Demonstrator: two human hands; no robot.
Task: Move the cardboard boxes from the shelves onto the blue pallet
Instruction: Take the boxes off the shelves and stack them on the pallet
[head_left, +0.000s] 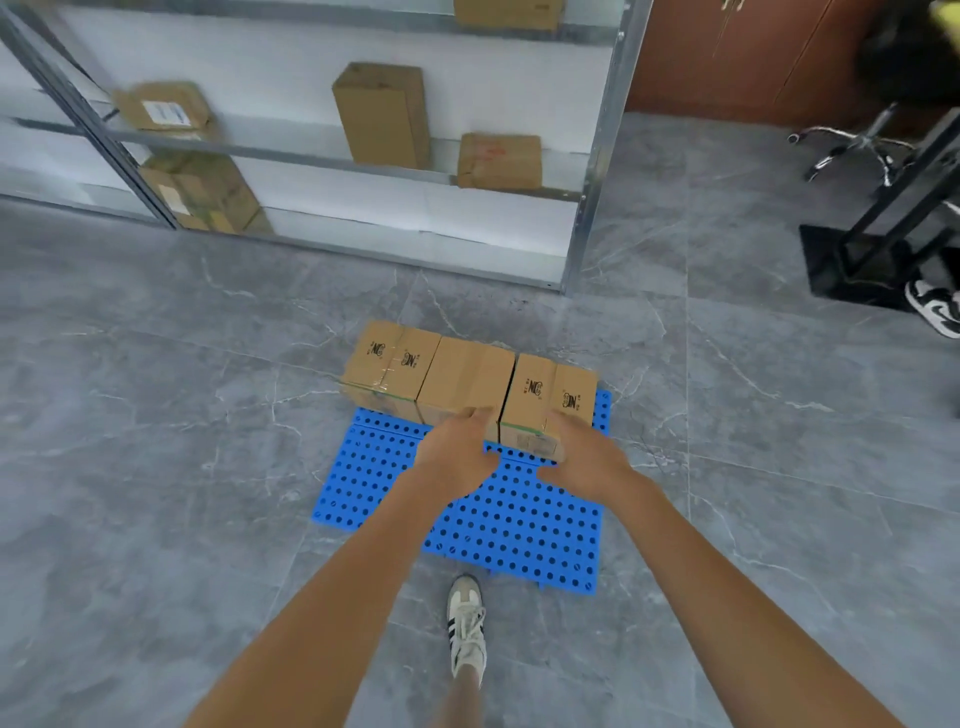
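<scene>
Cardboard boxes on shelves: five show on the metal shelves (597, 156) at the far side of the floor (156, 415). A tall box (382, 114) stands upright on the middle shelf with a low box (500, 161) just to its right. A labelled box (163, 111) lies tilted at that shelf's left end, a blurred box (202, 192) sits below it, and a top box (509, 13) is cut off by the upper edge.
Blue pallet (509, 514): perforated, flat on the floor in front of the shelves.
Row on pallet: left box (389, 364), middle box (465, 376) and right box (548, 400) stand side by side along the pallet's far edge, touching. The left box juts past the far left corner.
Left hand (457, 457): spread, fingers forward against the middle box's near top edge beside the seam with the right box, thumb held out sideways.
Right hand (587, 457): spread, fingers on the right box's near right corner, thumb out towards the left hand.
Shoe (466, 623): white, on the floor just off the pallet's near edge.
</scene>
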